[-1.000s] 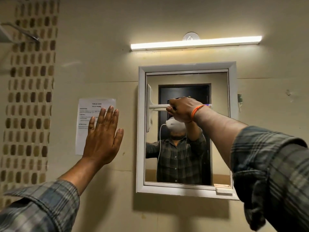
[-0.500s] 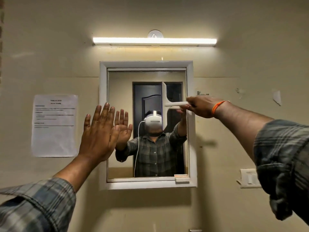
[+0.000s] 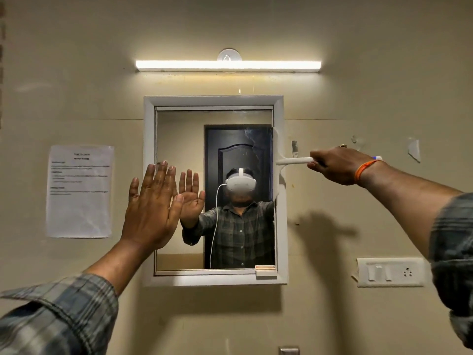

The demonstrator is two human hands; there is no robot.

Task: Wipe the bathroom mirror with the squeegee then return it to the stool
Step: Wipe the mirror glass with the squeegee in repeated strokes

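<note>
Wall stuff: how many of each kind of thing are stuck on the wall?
Mirror: 1
Light bar: 1
Paper sheet: 1
Switch plate: 1
Total: 4

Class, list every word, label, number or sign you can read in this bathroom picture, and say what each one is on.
Paper notice taped to the wall left of the mirror: printed heading and several paragraphs, all too small and blurred to read.
Round fitting above the light bar: a triangular mark, no readable letters.
Switch plate: no lettering visible.
Squeegee: no visible label.
</note>
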